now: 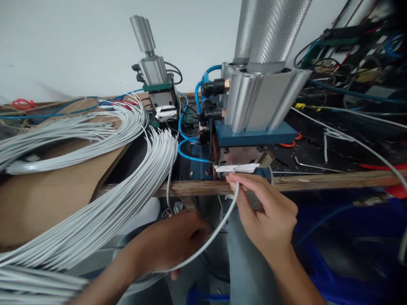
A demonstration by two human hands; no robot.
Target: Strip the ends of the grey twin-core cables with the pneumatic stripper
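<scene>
My right hand (267,207) pinches a white cable (226,218) close to its end, thumb against fingertips. That end meets the white-taped slot (237,168) at the front of a pneumatic machine (260,101) with a blue plate. From there the cable curves down and left to my left hand (181,237), which is closed around it below the table edge. Most of the left fingers are hidden under the hand; one fingertip shows below the cable. A thick bundle of white cables (127,199) lies to the left, its cut ends near the machine.
A smaller pneumatic machine (155,76) stands at the back left. More coiled white cables (79,148) rest on cardboard (47,203). Blue air hoses (182,127) run between the machines. A hex key (318,167) lies on the right, above the wooden table edge (333,180). Blue plastic (337,254) sits below.
</scene>
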